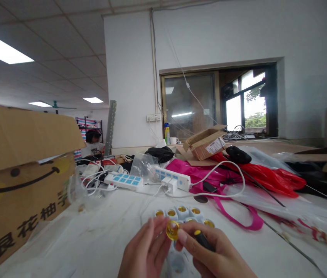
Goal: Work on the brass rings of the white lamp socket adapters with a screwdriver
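Observation:
My left hand [146, 251] and my right hand [212, 255] meet low in the middle of the view, fingers pinched together on a small round yellow piece [172, 229]. My right hand also grips a black tool with a yellow tip [201, 238], perhaps a screwdriver. Just behind the hands lies a white holder [182, 215] with several round brass-lined sockets. It rests on the white table [108, 231].
A large cardboard box [21, 181] with black lettering stands at the left. White power strips [125, 180] and cables lie further back, with pink and red bags [262, 173], a small open carton [206, 143] and clear plastic at the right. A person [92, 141] sits far behind.

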`<action>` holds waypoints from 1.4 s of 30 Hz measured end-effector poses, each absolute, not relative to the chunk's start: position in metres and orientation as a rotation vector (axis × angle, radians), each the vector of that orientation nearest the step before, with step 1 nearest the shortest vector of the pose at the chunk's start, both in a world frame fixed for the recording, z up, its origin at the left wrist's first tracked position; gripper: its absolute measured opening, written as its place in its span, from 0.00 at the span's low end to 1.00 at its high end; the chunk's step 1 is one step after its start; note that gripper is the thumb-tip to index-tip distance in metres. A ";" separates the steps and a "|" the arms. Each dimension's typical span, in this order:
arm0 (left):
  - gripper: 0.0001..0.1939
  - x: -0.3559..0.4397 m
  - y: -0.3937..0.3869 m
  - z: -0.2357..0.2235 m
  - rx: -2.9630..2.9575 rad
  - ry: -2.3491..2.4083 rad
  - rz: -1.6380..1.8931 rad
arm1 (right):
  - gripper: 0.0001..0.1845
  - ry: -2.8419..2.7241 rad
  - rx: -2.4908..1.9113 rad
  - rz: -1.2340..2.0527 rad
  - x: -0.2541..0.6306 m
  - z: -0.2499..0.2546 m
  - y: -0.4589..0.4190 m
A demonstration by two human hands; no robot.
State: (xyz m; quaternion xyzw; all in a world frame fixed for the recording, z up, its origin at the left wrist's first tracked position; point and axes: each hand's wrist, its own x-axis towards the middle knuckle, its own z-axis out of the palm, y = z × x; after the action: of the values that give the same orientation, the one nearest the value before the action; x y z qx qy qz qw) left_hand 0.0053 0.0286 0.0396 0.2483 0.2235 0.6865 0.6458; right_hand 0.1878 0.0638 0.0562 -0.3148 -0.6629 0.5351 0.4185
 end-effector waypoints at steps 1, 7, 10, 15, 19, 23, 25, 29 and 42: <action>0.23 0.011 0.028 0.051 0.401 0.525 1.522 | 0.39 -1.675 -0.788 1.275 0.187 0.057 0.060; 0.23 0.041 0.021 0.095 0.034 0.482 1.427 | 0.12 -1.918 -0.710 0.807 0.185 0.060 0.037; 0.20 0.043 0.018 0.092 -0.024 0.437 1.411 | 0.15 -2.099 -0.586 0.544 0.186 0.060 0.031; 0.15 0.038 0.013 0.084 -0.026 0.396 1.408 | 0.21 -2.257 -0.534 0.108 0.187 0.056 0.028; 0.15 0.031 0.013 0.084 -0.016 0.411 1.430 | 0.18 -1.969 -0.530 0.391 0.186 0.062 0.028; 0.16 0.012 0.015 0.085 -0.090 0.384 1.466 | 0.10 -1.523 -0.748 0.686 0.191 0.073 0.037; 0.20 -0.001 0.017 0.084 -0.118 0.351 1.490 | 0.22 -1.336 -0.841 0.892 0.196 0.077 0.044; 0.24 -0.017 0.019 0.079 -0.134 0.344 1.592 | 0.32 -1.048 -0.825 1.238 0.207 0.082 0.058; 0.26 -0.005 0.025 0.074 0.235 0.727 1.599 | 0.22 -0.864 -0.651 1.624 0.206 0.081 0.060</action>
State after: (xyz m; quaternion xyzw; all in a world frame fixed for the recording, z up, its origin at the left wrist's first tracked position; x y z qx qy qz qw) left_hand -0.0046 0.0254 0.0744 0.1026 0.3177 0.6989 0.6325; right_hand 0.2057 0.0598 0.0806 -0.2760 -0.3666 0.6893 0.5606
